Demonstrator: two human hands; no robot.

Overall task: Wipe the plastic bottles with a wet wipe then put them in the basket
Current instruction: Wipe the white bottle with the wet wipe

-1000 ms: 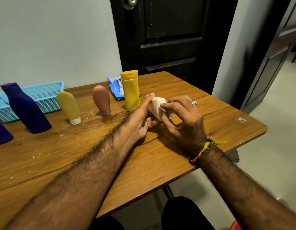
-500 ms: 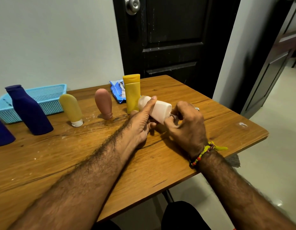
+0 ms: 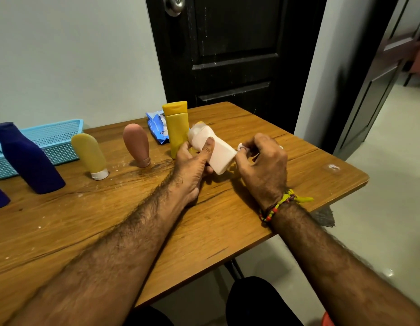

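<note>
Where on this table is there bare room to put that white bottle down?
Bare wood lies in front of the left forearm, toward the near edge, and on the right corner beyond the right hand. The back is crowded: basket, blue bottle, yellow bottle.

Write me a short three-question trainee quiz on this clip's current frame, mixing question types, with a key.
1. True or false: the left hand grips the white plastic bottle off the wooden table.
2. Multiple choice: the small white wet wipe is pinched by
A. the right hand, at the bottle's flat end
B. the left hand, at the cap
C. nobody; it lies in the basket
3. Fill in: the light blue plastic mesh basket holds ___ visible bottles.

Key: 1 true; 2 A; 3 no. The tall yellow flip-cap bottle, the pink rounded tube, the pale yellow tube and the dark blue bottle all stand on the table.
</note>
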